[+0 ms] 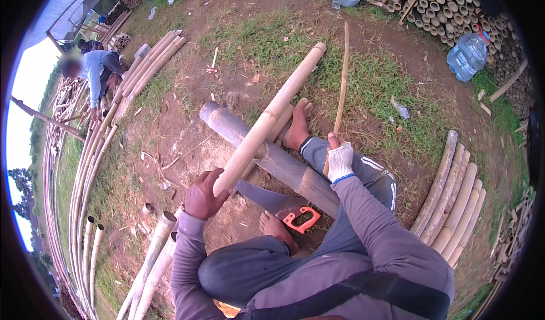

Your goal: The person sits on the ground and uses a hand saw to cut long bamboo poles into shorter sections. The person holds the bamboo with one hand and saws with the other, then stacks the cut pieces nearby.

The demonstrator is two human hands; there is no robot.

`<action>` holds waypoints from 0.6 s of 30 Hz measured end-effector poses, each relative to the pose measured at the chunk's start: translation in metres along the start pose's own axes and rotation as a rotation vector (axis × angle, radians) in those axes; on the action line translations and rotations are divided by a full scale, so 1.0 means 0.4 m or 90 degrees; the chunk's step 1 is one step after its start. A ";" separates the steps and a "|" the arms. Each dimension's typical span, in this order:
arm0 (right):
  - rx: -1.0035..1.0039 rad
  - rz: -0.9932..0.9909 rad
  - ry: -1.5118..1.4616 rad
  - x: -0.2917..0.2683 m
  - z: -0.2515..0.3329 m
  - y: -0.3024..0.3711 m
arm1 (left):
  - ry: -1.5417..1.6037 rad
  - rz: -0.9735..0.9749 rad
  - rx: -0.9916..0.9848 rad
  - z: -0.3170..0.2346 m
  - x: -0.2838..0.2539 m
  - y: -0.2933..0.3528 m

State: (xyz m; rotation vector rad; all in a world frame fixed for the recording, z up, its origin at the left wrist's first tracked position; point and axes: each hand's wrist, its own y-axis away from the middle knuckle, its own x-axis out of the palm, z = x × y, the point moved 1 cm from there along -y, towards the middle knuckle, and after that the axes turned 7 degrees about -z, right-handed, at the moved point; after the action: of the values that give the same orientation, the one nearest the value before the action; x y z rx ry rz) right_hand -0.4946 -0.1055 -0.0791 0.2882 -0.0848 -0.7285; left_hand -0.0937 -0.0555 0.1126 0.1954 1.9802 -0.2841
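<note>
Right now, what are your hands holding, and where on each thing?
The left hand grips the near end of a pale bamboo pole. The gloved right hand holds a thin bamboo strip near its lower end.

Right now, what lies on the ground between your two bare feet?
In the head view, the grey pipe crosses between the feet, with the orange-handled saw lying beside the near foot.

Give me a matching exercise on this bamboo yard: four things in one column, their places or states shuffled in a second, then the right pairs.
1. pale bamboo pole
2. thin bamboo strip
3. orange-handled saw
4. large water bottle

A. lying on the ground between the legs
B. resting against stacked bamboo, upper right
C. held in the gloved right hand
D. gripped at its near end by the bare left hand

Pairs: 1-D, 2-C, 3-A, 4-B
</note>
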 end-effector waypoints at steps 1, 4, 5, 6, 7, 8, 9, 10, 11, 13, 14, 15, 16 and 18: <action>-0.002 0.037 0.055 0.023 0.030 0.067 | -0.001 0.011 0.011 -0.007 -0.004 0.001; -0.101 0.018 0.134 0.066 -0.010 0.132 | 0.000 0.036 0.064 -0.032 0.015 -0.019; -0.105 0.041 0.145 0.086 0.020 0.172 | -0.004 0.050 0.064 -0.028 0.021 -0.016; -0.125 0.043 0.146 0.109 0.008 0.170 | -0.010 0.068 0.078 -0.033 0.030 -0.024; -0.086 0.038 0.124 0.121 -0.009 0.179 | -0.011 0.085 0.086 -0.041 0.039 -0.030; -0.083 0.042 0.134 0.139 -0.014 0.190 | -0.015 0.101 0.091 -0.047 0.045 -0.033; -0.081 0.045 0.143 0.156 -0.017 0.199 | -0.019 0.118 0.095 -0.054 0.050 -0.038; -0.098 0.036 0.151 0.172 -0.019 0.206 | -0.020 0.144 0.097 -0.063 0.053 -0.047; -0.113 0.026 0.162 0.184 -0.018 0.215 | -0.020 0.149 0.099 -0.075 0.057 -0.054; -0.125 0.015 0.180 0.205 -0.014 0.230 | -0.020 0.157 0.104 -0.097 0.063 -0.064; -0.120 0.017 0.189 0.214 0.001 0.243 | -0.024 0.155 0.099 -0.094 0.072 -0.061; -0.117 0.017 0.198 0.219 0.021 0.255 | -0.026 0.151 0.097 -0.092 0.084 -0.059; -0.092 0.030 0.184 0.227 0.035 0.262 | -0.029 0.147 0.095 -0.086 0.095 -0.058; -0.053 0.046 0.148 0.235 0.053 0.266 | 0.007 0.135 0.111 -0.074 0.122 -0.061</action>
State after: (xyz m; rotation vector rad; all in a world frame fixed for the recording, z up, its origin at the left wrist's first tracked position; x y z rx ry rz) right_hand -0.3597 -0.0977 -0.0303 0.2871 0.1538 -0.6208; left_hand -0.1461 -0.0699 0.0828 0.5164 1.9268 -0.3192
